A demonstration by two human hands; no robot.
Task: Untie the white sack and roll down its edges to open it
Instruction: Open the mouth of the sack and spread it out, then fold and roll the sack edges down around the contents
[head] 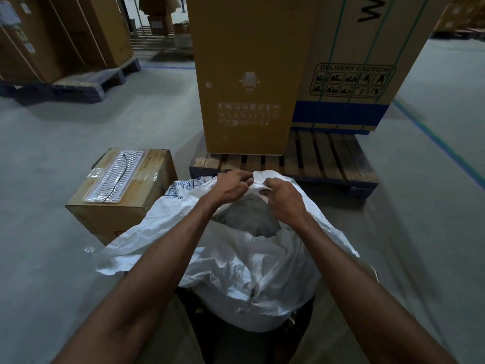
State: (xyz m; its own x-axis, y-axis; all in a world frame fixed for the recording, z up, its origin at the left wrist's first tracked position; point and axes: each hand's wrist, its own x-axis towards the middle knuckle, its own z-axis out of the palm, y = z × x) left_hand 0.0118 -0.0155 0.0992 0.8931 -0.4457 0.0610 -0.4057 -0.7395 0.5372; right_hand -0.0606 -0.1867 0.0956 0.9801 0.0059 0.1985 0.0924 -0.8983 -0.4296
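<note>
A white woven sack (236, 269) stands on the floor right in front of me, crumpled and bulging, with blue print on its far left side. Its mouth gapes at the top, and grey contents (249, 219) show inside. My left hand (231, 186) pinches the far rim of the sack, fingers closed on the fabric. My right hand (283, 197) grips the same rim just to the right, close beside the left. Both forearms reach over the sack from below.
A small cardboard box (115, 203) with a white plastic grille (115, 177) on top sits left of the sack. Beyond it a wooden pallet (322, 158) carries tall cartons (244, 74). More palletised cartons (52, 40) stand far left. Grey concrete floor lies all around.
</note>
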